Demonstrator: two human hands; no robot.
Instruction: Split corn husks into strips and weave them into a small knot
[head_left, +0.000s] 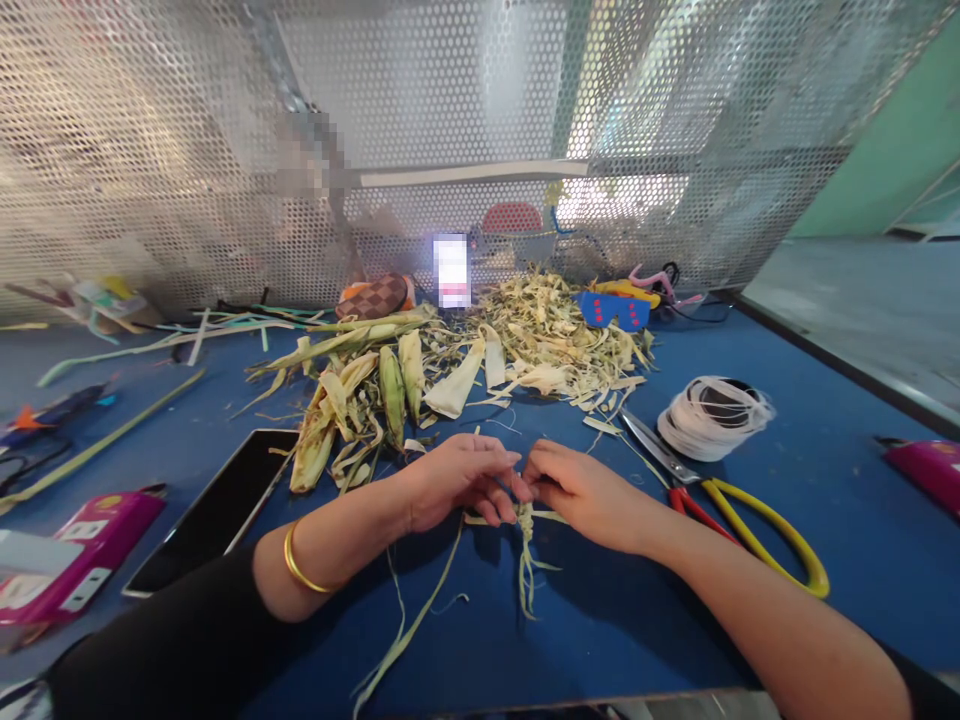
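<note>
From where I stand I see two bare hands meeting, fingertip to fingertip. The right hand (574,495) is pinched on one knotted husk piece (526,525), its loose ends hanging just below the fingers. The left hand (465,480) has its fingers curled at the top of that same piece; whether they grip it, I can't tell. One gold bangle (300,562) circles the left wrist.

Below the left hand trails one long husk strip (412,628). Just beyond that hand lie several husk leaves (315,445), overlapping too much to count, one green husk (391,397) among them. Beyond both hands is one heap of shreds (562,335), uncountable, with one blue mask-like piece (613,311) at its right edge.

Right of the right hand are one pair of scissors (765,520) and, further out, one roll of white cord (709,430). Left of the left hand lies one dark-screened phone (214,515).
</note>
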